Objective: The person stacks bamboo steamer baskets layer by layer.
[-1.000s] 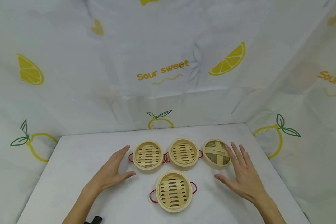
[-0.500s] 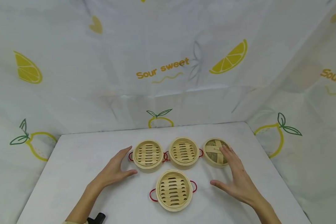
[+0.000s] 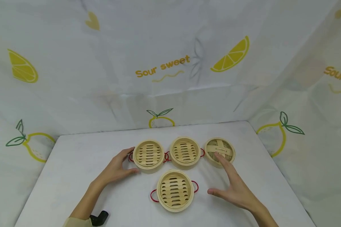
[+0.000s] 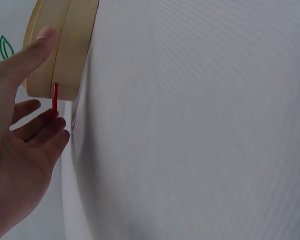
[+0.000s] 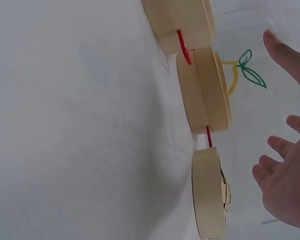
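Note:
My left hand (image 3: 115, 170) is at the left side of a round bamboo steamer basket (image 3: 149, 154) in the back row, thumb towards its front wall. In the left wrist view its fingers lie close to the basket's red handle (image 4: 55, 97); whether they touch it I cannot tell. A second steamer basket (image 3: 184, 152) stands just right of the first. Right of that lies a woven bamboo steamer lid (image 3: 227, 149). My right hand (image 3: 237, 189) hovers with fingers extended, partly covering the lid's front edge in the head view, and holds nothing.
A third steamer basket (image 3: 175, 192) with red handles sits in front of the row, between both hands. A white table (image 3: 74, 164) carries everything. Lemon-printed white cloth (image 3: 116, 69) rises behind and at the sides. A black object (image 3: 100, 218) shows beside my left wrist.
My right hand has moved left, from beside the lid to in front of it. My left hand has edged right, closer to the left steamer basket. The baskets and lid keep their arrangement.

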The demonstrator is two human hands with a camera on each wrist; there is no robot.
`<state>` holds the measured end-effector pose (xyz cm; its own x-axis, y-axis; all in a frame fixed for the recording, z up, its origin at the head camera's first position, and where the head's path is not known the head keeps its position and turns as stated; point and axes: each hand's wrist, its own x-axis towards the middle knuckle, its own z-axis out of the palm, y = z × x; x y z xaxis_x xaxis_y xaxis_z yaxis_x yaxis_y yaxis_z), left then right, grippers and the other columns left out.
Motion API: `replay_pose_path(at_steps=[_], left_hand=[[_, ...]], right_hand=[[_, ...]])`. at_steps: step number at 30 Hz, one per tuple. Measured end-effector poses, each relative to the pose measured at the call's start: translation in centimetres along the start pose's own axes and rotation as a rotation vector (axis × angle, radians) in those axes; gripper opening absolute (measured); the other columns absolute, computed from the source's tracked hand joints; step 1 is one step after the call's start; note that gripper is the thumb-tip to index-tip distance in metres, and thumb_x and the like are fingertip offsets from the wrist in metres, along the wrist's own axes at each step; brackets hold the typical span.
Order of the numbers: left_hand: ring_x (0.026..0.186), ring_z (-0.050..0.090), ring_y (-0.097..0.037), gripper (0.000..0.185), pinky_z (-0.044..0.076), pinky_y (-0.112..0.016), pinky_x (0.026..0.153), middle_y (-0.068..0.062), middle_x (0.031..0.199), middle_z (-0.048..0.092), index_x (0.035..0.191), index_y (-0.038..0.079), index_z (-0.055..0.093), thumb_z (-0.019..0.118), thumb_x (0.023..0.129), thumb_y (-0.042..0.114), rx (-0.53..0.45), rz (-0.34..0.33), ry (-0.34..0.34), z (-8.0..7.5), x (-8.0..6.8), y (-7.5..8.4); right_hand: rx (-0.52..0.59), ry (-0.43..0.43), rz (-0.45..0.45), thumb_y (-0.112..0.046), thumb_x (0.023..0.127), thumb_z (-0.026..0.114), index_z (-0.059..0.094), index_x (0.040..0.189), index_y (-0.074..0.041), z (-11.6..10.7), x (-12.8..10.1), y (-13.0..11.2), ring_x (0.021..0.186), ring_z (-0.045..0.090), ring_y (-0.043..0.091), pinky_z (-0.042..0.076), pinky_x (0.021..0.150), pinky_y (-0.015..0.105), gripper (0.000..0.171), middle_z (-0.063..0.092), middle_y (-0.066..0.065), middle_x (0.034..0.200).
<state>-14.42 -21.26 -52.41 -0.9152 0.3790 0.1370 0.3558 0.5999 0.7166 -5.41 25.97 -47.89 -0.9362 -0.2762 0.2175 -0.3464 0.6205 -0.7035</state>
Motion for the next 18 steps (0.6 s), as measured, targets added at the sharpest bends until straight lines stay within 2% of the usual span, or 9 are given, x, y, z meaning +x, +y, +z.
replay_pose_path(at_steps=[4,9,11,12,14,16,18], left_hand=[[0.147,0.056,-0.043,0.097,0.05,-0.05,0.118,-0.024,0.156,0.059,0.159,-0.005,0.046,0.098,0.081,0.021,-0.054,-0.005,-0.02,0.1,0.1,-0.2],[0.149,0.055,-0.043,0.098,0.051,-0.052,0.118,-0.023,0.159,0.057,0.16,-0.003,0.045,0.097,0.083,0.026,-0.056,-0.021,-0.025,0.2,0.4,-0.3],[0.149,0.055,-0.043,0.098,0.051,-0.053,0.118,-0.023,0.159,0.057,0.16,-0.003,0.045,0.097,0.083,0.027,-0.054,-0.023,-0.026,0.2,0.5,-0.3],[0.149,0.055,-0.043,0.098,0.051,-0.054,0.118,-0.023,0.159,0.057,0.16,-0.003,0.045,0.097,0.083,0.027,-0.055,-0.023,-0.027,0.2,0.5,-0.3],[0.15,0.055,-0.043,0.098,0.05,-0.054,0.118,-0.023,0.16,0.057,0.16,-0.003,0.045,0.097,0.083,0.027,-0.055,-0.025,-0.03,0.2,0.5,-0.2],[0.15,0.055,-0.043,0.097,0.05,-0.054,0.119,-0.024,0.16,0.057,0.16,-0.003,0.045,0.097,0.083,0.027,-0.056,-0.028,-0.031,0.3,0.6,-0.2],[0.15,0.055,-0.043,0.097,0.05,-0.054,0.119,-0.024,0.16,0.057,0.159,-0.004,0.045,0.097,0.083,0.027,-0.054,-0.029,-0.031,0.3,0.6,-0.3]], right_hand=[[0.005,-0.024,0.019,-0.028,0.07,0.103,0.025,0.173,-0.026,0.6,-0.2,-0.3,0.158,0.017,-0.015,0.016,0.116,0.001,0.129,0.033,0.006,0.178],[0.022,-0.056,0.01,-0.03,0.07,0.103,0.025,0.173,-0.029,1.3,-0.3,-0.7,0.161,0.02,-0.01,0.021,0.121,0.009,0.13,0.034,0.007,0.178],[0.023,-0.072,0.005,-0.031,0.069,0.103,0.025,0.173,-0.031,1.7,-0.3,-0.8,0.162,0.023,-0.006,0.027,0.124,0.015,0.13,0.034,0.007,0.178],[0.026,-0.081,0.008,-0.031,0.069,0.103,0.024,0.173,-0.033,1.9,-0.4,-0.9,0.162,0.024,-0.004,0.03,0.126,0.021,0.13,0.034,0.006,0.178],[0.03,-0.102,0.015,-0.032,0.069,0.104,0.024,0.172,-0.036,2.2,-0.4,-1.0,0.164,0.029,0.005,0.039,0.128,0.042,0.131,0.034,0.005,0.178],[0.039,-0.124,0.019,-0.032,0.069,0.104,0.024,0.172,-0.037,2.5,-0.3,-1.1,0.163,0.036,0.02,0.044,0.121,0.064,0.131,0.035,0.005,0.178],[0.058,-0.143,0.018,-0.033,0.069,0.104,0.024,0.172,-0.036,2.8,-0.3,-1.3,0.16,0.041,0.035,0.043,0.114,0.077,0.13,0.036,0.005,0.177]])
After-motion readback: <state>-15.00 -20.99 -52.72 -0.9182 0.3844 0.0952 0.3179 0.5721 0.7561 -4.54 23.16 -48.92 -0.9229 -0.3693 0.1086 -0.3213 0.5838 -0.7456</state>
